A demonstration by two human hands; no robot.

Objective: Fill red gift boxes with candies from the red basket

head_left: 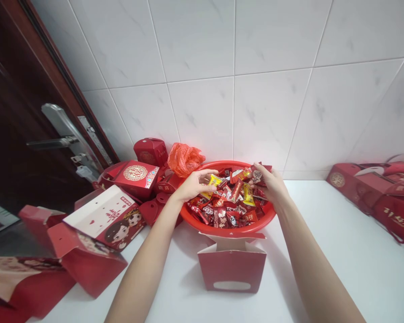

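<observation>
A round red basket [188, 215] full of wrapped candies [234, 195] stands against the tiled wall. At its left side my left hand [197, 185] is closed on a yellow-wrapped candy [214, 181]. Over the right side, my right hand [270, 181] holds a dark red candy packet [257, 175] between thumb and fingers. In front of the basket, between my forearms, an open red box [231, 269] stands upright with its top flaps apart. What is inside the box is hidden.
Several red gift boxes [134, 175] crowd the left side, some open. An orange-red plastic bag [185, 158] lies behind the basket's left edge. More red boxes [377, 193] are at the right by the wall. A dark door with a metal handle [65, 141] is at far left.
</observation>
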